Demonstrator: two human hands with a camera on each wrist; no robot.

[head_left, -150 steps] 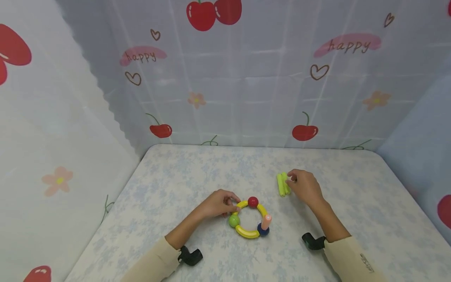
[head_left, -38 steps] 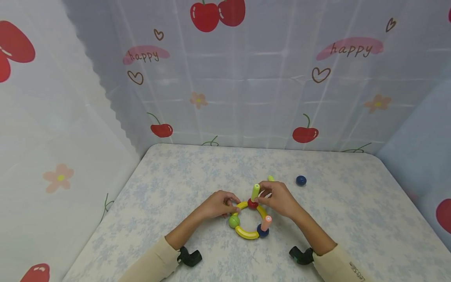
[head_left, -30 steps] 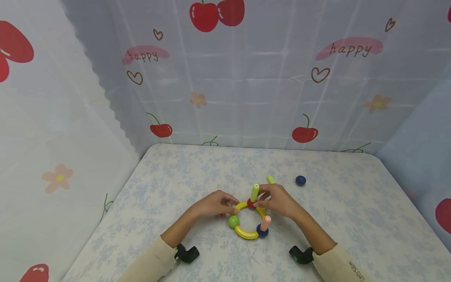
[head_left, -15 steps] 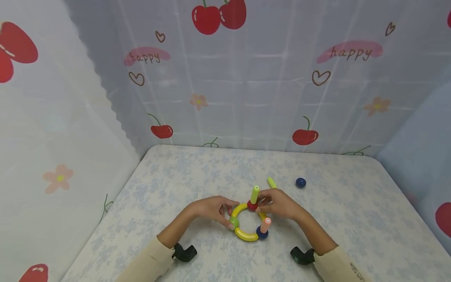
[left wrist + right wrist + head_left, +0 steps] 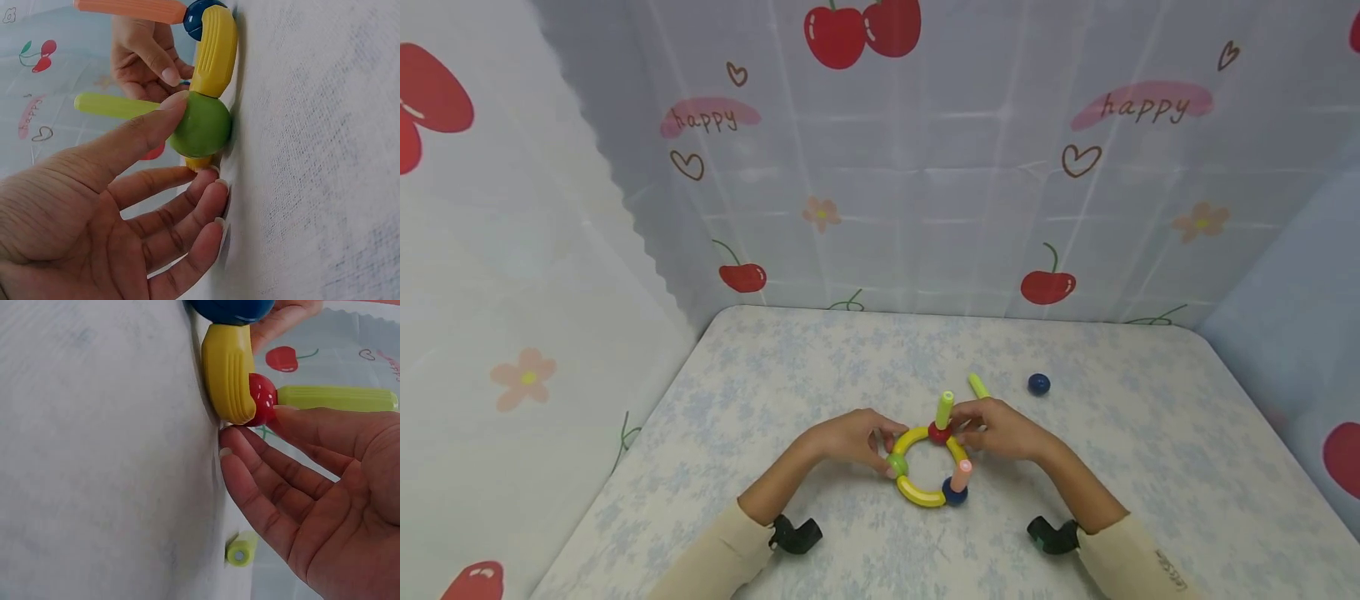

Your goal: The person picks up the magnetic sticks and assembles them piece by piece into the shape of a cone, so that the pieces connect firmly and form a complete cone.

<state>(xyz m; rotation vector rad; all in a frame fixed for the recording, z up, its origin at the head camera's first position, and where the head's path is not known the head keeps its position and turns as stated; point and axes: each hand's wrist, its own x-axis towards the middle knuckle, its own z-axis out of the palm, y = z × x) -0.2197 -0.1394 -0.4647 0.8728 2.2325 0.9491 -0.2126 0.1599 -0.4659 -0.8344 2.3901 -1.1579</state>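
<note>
A ring of yellow curved rods [image 5: 921, 495] joined by balls lies on the table, like a magnetic building toy. My left hand [image 5: 848, 439] is at its left side, the thumb on the green ball [image 5: 201, 125] and the fingers curled beside it. My right hand [image 5: 1000, 429] is at the back of the ring, thumb and fingers pinching the red ball [image 5: 262, 400]. From the red ball rises a lime green rod [image 5: 944, 410]. A peach rod [image 5: 961, 475] stands slightly tilted on the dark blue ball [image 5: 954, 492] at the front right.
Another lime green rod [image 5: 977, 385] lies behind my right hand, partly hidden by it in the head view. Farther right sits a loose dark blue ball [image 5: 1039, 384]. The patterned table [image 5: 820, 350] meets cherry-printed curtains at the back and sides.
One lime green rod has gone from the table to upright on the red ball. My right hand has moved left to the ring. My left hand has shifted from the yellow rod to the green ball.
</note>
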